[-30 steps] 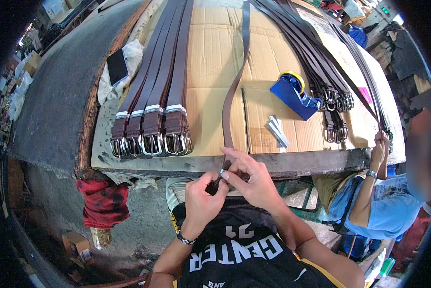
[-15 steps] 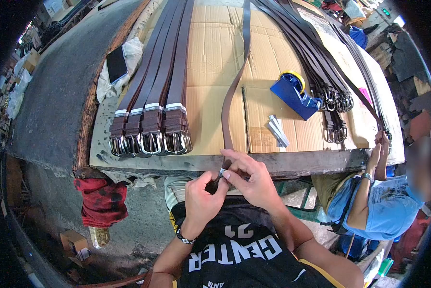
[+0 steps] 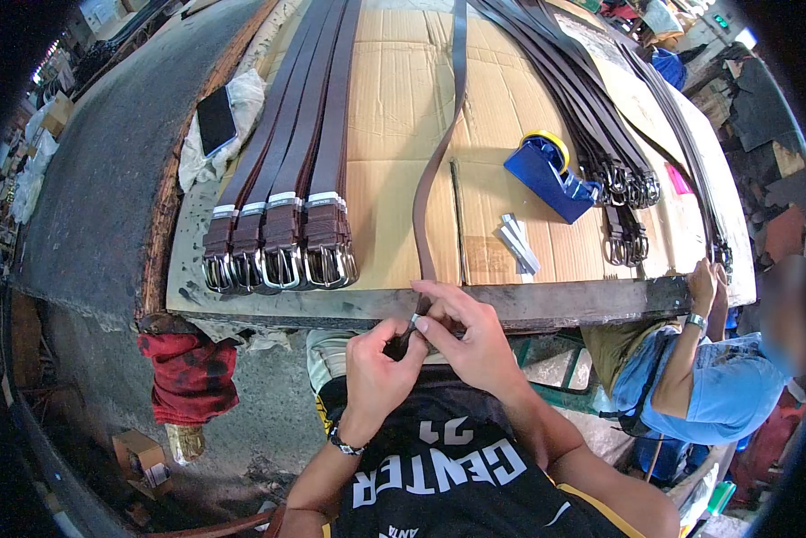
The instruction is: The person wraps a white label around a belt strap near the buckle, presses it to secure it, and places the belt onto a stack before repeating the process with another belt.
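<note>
A dark brown belt (image 3: 435, 175) runs from the far side of the table down to my hands at the front edge. My left hand (image 3: 378, 366) is closed around its near end, most of which my fingers hide. Thumb and fingers of my right hand (image 3: 471, 336) pinch the belt where a small white label band (image 3: 415, 320) wraps it. Several loose white label strips (image 3: 519, 244) lie on the cardboard to the right, near a blue tape dispenser (image 3: 555, 184) with a yellow-cored roll.
Stacked brown belts with silver buckles (image 3: 282, 266) lie at left, and more buckled belts (image 3: 629, 188) at right. A phone (image 3: 216, 124) rests on plastic at the left edge. A co-worker in a blue shirt (image 3: 721, 386) handles dark belts at the right corner.
My hands stay almost in place on the belt and label band. At right, the co-worker's hands have shifted slightly downward, and a dark belt there has moved, uncovering more of a pink item.
</note>
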The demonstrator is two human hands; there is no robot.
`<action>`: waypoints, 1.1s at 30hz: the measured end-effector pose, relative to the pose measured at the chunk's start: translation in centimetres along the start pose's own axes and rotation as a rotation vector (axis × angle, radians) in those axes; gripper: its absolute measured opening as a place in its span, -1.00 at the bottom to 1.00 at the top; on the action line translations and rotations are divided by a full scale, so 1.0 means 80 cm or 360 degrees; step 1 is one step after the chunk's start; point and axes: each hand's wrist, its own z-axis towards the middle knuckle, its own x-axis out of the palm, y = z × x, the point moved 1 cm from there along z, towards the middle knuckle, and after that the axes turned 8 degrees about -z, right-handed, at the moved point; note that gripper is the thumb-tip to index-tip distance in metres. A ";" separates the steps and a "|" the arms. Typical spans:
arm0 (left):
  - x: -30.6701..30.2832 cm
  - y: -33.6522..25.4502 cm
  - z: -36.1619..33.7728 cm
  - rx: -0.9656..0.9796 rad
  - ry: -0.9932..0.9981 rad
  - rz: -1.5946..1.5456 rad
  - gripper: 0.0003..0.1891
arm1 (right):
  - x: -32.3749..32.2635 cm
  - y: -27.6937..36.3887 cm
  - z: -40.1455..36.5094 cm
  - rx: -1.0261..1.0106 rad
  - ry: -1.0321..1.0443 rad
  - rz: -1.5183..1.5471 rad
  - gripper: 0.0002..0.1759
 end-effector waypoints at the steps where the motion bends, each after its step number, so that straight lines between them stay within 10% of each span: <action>1: 0.000 -0.001 0.000 -0.0012 0.0002 -0.0020 -0.85 | 0.000 0.000 -0.001 0.0001 -0.0002 0.0023 -0.53; 33: 0.003 -0.001 0.002 0.0126 -0.0034 0.0086 -0.85 | 0.002 -0.002 0.001 0.0069 0.0036 -0.0017 -0.51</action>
